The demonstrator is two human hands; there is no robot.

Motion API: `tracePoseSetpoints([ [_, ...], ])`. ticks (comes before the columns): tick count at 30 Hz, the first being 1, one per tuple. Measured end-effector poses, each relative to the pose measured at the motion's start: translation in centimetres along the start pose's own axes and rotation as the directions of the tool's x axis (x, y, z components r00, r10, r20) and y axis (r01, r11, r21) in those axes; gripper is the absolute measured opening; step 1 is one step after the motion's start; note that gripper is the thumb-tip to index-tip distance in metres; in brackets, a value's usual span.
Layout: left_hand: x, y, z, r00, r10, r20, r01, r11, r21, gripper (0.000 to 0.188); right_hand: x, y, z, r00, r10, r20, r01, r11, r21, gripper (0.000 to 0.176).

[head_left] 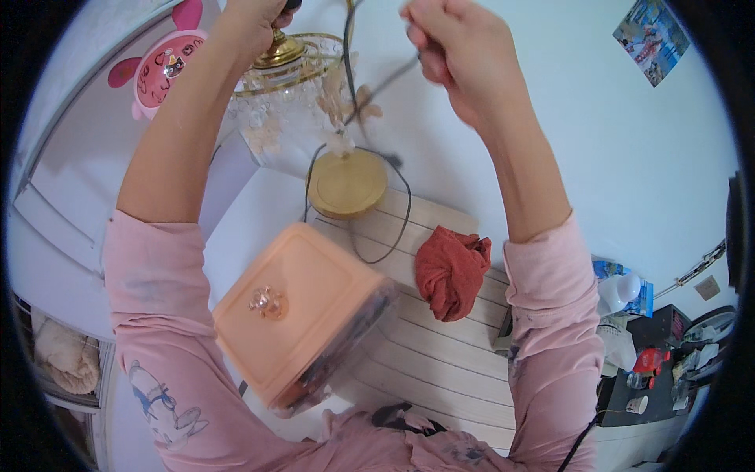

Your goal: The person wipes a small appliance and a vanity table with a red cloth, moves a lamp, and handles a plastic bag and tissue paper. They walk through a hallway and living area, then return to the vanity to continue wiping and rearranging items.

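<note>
Both of my arms reach up to the top of the view. My left hand [262, 26] is at the top edge, by the gold metal top of a crystal table lamp [282, 52]; a small dark part shows at the fingers, partly cut off by the frame. My right hand [457, 44] is closed around a dark cord [398, 74] that runs down past the lamp. The lamp's round gold base [348, 183] stands below, with a cord looped around it. A crumpled red cloth [451, 272] lies on the slatted wooden surface, below and to the right of the base.
A clear bin with an orange lid [301, 307] stands close in front of me. A pink rabbit-eared item [168, 71] is at upper left. On the right, a dark table [634, 401] holds bottles and a paper cup. A picture [650, 42] is on the wall.
</note>
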State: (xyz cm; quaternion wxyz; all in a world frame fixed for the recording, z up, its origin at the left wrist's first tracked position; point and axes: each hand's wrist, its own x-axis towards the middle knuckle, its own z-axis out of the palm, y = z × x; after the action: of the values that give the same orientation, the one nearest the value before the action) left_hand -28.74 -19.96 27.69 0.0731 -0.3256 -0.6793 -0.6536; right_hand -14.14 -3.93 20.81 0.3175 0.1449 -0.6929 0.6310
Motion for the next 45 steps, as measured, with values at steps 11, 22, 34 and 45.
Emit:
tracePoseSetpoints([
  [11,-0.5,-2.2,-0.9,0.992,-0.094,0.086,0.09,0.995,0.049,0.016,7.8,-1.3,6.5,0.998,0.022,0.066,-0.011,0.987,-0.161,0.016],
  [22,1.9,1.3,-2.3,0.995,-0.012,-0.102,0.013,1.0,0.013,0.024,-13.0,6.5,-3.1,0.998,0.003,0.061,0.048,0.579,-0.814,0.069],
  [34,2.9,-0.2,-7.3,0.985,-0.001,-0.175,0.015,0.997,0.08,0.029,-28.1,11.6,-4.9,0.94,0.291,-0.178,-0.325,0.602,-0.729,0.066],
  [45,1.3,-1.4,-11.0,0.907,0.13,-0.402,-0.084,0.988,0.129,0.021,-21.0,15.9,-2.2,0.933,0.358,0.033,-0.038,0.189,-0.981,0.056],
])
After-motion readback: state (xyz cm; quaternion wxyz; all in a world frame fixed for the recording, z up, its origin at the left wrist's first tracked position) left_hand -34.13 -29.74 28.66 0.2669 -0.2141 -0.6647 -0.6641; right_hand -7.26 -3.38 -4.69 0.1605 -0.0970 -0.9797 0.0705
